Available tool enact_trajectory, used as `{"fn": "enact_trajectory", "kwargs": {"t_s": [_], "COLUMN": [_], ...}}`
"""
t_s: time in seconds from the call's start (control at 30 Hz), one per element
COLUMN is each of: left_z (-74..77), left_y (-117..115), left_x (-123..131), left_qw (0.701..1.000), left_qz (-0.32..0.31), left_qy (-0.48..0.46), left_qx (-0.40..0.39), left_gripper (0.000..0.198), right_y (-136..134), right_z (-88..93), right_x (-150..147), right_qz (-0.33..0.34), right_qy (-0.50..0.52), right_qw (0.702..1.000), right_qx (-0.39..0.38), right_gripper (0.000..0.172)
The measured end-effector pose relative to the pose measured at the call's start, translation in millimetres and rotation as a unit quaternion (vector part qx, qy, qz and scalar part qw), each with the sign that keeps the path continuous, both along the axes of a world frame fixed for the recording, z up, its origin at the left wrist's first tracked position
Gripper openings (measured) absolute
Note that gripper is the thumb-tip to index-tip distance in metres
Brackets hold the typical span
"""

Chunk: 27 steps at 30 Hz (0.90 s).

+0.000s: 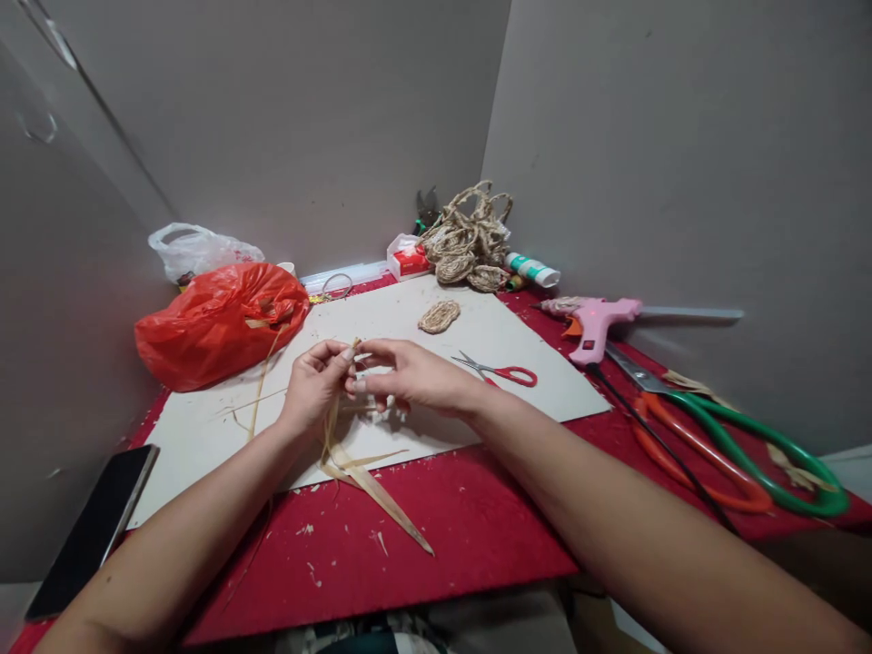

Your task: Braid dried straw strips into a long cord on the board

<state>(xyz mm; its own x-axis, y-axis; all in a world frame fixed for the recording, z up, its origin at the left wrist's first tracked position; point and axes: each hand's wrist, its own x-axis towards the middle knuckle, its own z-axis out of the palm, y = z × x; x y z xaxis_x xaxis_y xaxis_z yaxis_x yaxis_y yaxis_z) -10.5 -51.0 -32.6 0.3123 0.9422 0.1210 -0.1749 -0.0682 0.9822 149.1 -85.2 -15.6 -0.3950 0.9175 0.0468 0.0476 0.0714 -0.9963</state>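
My left hand (314,383) and my right hand (409,374) meet above the grey cardboard sheet (381,318). Both pinch the top of some dried straw strips (361,472), fingers closed and fingertips nearly touching. The strips hang down from the hands and trail onto the red tabletop (409,554) toward me. More thin straw strands (257,400) lie on the sheet to the left of my left hand.
Small red scissors (500,371) lie right of my right hand. An oval jute coil (440,316), a jute pile (470,238), red bag (218,322), pink glue gun (596,320), big green-and-orange shears (722,445), glue tube (532,270) and phone (92,531) ring the sheet.
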Motion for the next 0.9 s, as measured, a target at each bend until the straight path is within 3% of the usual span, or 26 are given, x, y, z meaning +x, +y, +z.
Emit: {"fn": "enact_trajectory", "kwargs": {"t_s": [0.07, 0.23, 0.4, 0.57, 0.7, 0.9], "left_z": [-1.3, -3.0, -1.0, 0.0, -3.5, -7.0], "left_y": [-1, 0, -3, -6, -3, -8], "left_x": [0, 0, 3, 2, 2, 1], "left_qw": [1.000, 1.000, 1.000, 1.000, 0.999, 0.997], "left_qz": [-0.005, -0.002, 0.013, 0.028, 0.034, 0.053], "left_qy": [-0.002, -0.005, -0.012, -0.007, -0.016, -0.038], "left_qx": [-0.002, 0.004, 0.011, 0.006, 0.000, -0.029], "left_gripper": [0.023, 0.022, 0.023, 0.026, 0.027, 0.034], "right_y": [0, 5, 4, 4, 6, 1], "right_z": [-5.4, -5.0, -1.3, -3.6, -9.1, -12.1], "right_x": [-5, 0, 0, -2, -5, -12], "right_qz": [0.034, 0.042, 0.043, 0.042, 0.053, 0.023], "right_qy": [0.002, -0.004, 0.016, 0.063, 0.087, -0.028], "right_qw": [0.999, 0.998, 0.994, 0.984, 0.981, 0.992], "right_qx": [-0.024, -0.056, -0.102, -0.161, -0.165, -0.118], "right_gripper": [0.032, 0.019, 0.023, 0.038, 0.040, 0.042]}}
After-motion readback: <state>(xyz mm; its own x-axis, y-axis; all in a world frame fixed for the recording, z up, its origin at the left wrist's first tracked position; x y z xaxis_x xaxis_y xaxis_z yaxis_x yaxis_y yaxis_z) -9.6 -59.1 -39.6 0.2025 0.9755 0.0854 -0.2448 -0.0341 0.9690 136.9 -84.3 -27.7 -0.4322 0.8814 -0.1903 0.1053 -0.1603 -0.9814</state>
